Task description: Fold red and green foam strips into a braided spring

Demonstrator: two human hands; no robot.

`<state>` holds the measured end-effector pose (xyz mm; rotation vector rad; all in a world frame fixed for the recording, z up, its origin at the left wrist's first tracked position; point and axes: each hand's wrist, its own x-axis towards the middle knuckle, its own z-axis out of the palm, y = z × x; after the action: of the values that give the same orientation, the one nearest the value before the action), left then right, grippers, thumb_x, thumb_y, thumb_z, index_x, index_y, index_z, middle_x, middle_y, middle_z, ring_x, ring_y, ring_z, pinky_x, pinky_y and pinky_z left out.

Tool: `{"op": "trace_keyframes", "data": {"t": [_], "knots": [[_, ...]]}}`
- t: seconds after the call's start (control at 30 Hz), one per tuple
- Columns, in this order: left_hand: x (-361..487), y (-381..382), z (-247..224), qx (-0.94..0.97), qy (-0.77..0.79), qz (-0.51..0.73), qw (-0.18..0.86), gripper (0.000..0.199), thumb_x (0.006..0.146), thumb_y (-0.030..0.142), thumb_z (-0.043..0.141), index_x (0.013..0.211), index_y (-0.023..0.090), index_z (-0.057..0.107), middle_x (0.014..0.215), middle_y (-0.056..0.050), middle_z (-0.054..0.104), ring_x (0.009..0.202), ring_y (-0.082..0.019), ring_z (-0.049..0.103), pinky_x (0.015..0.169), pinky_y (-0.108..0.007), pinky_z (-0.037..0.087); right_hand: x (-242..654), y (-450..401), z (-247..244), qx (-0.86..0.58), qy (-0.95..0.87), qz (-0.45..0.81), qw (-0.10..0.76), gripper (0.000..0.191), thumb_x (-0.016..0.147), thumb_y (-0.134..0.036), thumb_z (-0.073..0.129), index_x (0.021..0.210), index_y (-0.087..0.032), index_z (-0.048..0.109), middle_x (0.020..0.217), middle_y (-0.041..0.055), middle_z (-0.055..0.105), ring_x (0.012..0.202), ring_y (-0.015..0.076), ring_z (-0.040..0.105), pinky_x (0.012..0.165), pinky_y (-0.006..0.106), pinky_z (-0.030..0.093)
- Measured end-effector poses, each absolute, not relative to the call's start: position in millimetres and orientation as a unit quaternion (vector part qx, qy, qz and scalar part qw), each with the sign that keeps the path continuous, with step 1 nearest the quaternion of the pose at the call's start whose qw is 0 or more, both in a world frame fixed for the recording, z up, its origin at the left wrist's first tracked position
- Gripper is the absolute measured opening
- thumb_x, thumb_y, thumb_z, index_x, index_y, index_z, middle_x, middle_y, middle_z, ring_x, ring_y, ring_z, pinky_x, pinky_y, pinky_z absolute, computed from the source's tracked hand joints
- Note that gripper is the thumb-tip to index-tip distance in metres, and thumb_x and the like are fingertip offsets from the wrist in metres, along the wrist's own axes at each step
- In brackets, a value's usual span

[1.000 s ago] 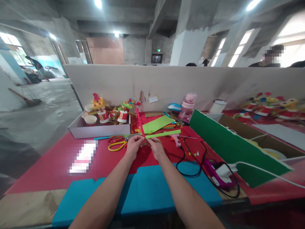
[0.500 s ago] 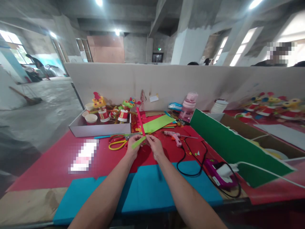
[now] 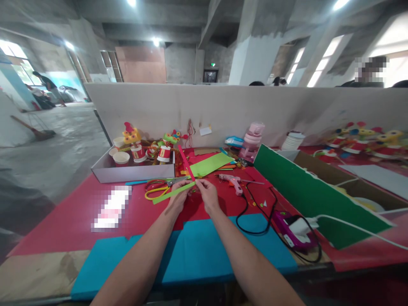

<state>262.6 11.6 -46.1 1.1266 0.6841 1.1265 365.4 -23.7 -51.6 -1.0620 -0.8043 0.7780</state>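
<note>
Over the red table cover, my left hand [image 3: 180, 194] and my right hand [image 3: 207, 193] nearly meet, both closed on paper strips. A green paper strip [image 3: 164, 198] reaches left across my left hand. From the same pinch point a red paper strip [image 3: 186, 162] rises away from me; the two strips meet at an angle. My fingers partly hide the join. Scissors with yellow and red handles [image 3: 157, 192] lie just left of my left hand. Right of my right hand rests a pink glue gun [image 3: 234, 182]. A light green paper sheet [image 3: 210, 165] lies beyond my hands.
A white box [image 3: 134, 173] with paper cups and cup figures stands at the back left. To the right are a green-sided box [image 3: 312, 199], a purple power strip [image 3: 295, 233] and a black cord [image 3: 251, 233]. Blue sheets [image 3: 191, 255] cover the near edge.
The green strip has swung out flat to the left and shows more of its length. The red strip tilts slightly more left. Both hands stay nearly in place.
</note>
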Motion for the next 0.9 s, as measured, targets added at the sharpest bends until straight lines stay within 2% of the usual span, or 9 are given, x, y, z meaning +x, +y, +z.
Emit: {"op": "trace_keyframes", "data": {"t": [0.2, 0.37, 0.6, 0.9], "knots": [[265, 8, -42, 0.483, 0.297, 0.488, 0.663, 0.024, 0.057, 0.029, 0.077, 0.070, 0.013, 0.065, 0.056, 0.001, 0.056, 0.049, -0.008, 0.048, 0.048, -0.022, 0.036, 368, -23, -53, -0.509, -0.348, 0.304, 0.726, 0.032, 0.070, -0.049, 0.065, 0.077, -0.017, 0.067, 0.066, 0.0004, 0.065, 0.060, 0.0145, 0.055, 0.056, 0.024, 0.045], [266, 5, -40, 0.494, 0.297, 0.457, 0.677, 0.032, 0.058, 0.032, 0.079, 0.081, 0.014, 0.064, 0.066, -0.001, 0.061, 0.054, -0.009, 0.051, 0.050, -0.021, 0.039, 368, -24, -53, -0.504, -0.327, 0.323, 0.731, 0.031, 0.070, -0.048, 0.064, 0.075, -0.017, 0.065, 0.064, 0.0005, 0.063, 0.058, 0.0140, 0.055, 0.054, 0.024, 0.045], [264, 10, -40, 0.477, 0.308, 0.495, 0.658, 0.033, 0.059, 0.039, 0.078, 0.070, 0.016, 0.058, 0.051, 0.004, 0.051, 0.046, -0.008, 0.045, 0.047, -0.021, 0.035, 366, -24, -48, -0.499, -0.359, 0.351, 0.706, 0.030, 0.065, -0.048, 0.067, 0.072, -0.018, 0.066, 0.065, 0.0004, 0.065, 0.059, 0.0139, 0.055, 0.057, 0.025, 0.047], [263, 13, -39, 0.486, 0.337, 0.478, 0.650, 0.031, 0.058, 0.037, 0.078, 0.068, 0.016, 0.058, 0.050, 0.004, 0.052, 0.046, -0.008, 0.045, 0.045, -0.021, 0.035, 376, -25, -46, -0.487, -0.389, 0.377, 0.685, 0.024, 0.063, -0.040, 0.072, 0.075, -0.019, 0.071, 0.071, 0.0001, 0.068, 0.064, 0.0142, 0.059, 0.066, 0.027, 0.050]]}}
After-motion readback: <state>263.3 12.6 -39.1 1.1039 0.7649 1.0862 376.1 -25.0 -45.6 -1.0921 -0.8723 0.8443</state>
